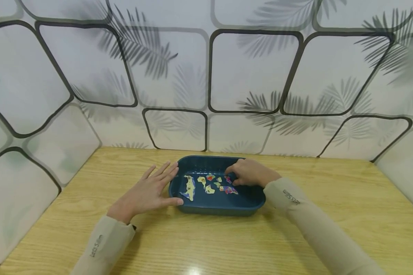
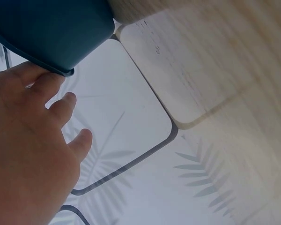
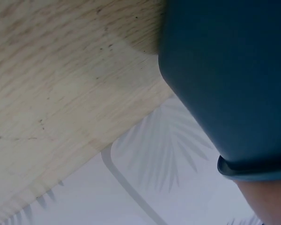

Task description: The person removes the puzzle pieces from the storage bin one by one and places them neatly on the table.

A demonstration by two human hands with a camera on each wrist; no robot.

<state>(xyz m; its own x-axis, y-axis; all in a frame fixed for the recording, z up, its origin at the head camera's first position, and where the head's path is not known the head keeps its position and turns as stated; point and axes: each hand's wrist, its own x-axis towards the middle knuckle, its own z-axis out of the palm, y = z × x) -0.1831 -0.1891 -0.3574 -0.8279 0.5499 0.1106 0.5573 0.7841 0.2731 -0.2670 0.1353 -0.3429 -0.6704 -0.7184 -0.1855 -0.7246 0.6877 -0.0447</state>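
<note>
A dark blue-green plastic basin (image 1: 220,210) sits on the table with several colourful cut-out pieces lying flat on its floor. The largest piece (image 1: 189,188), pale with blue patches, is at the left; a red and blue piece (image 1: 229,190) lies toward the right. My left hand (image 1: 148,194) rests at the basin's left rim, fingers spread and thumb over the near-left edge. In the left wrist view, its fingers (image 2: 49,84) meet the rim. My right hand (image 1: 249,172) reaches in over the right side, index finger and thumb curled about a small red-purple piece (image 1: 228,179).
The wood-grain table (image 1: 199,244) extends around the basin on all sides. Behind it rises a white wall (image 1: 254,72) with dark rounded outlines and grey leaf prints, and similar panels flank both sides. In the right wrist view, the basin's outer wall (image 3: 234,84) blocks the fingers.
</note>
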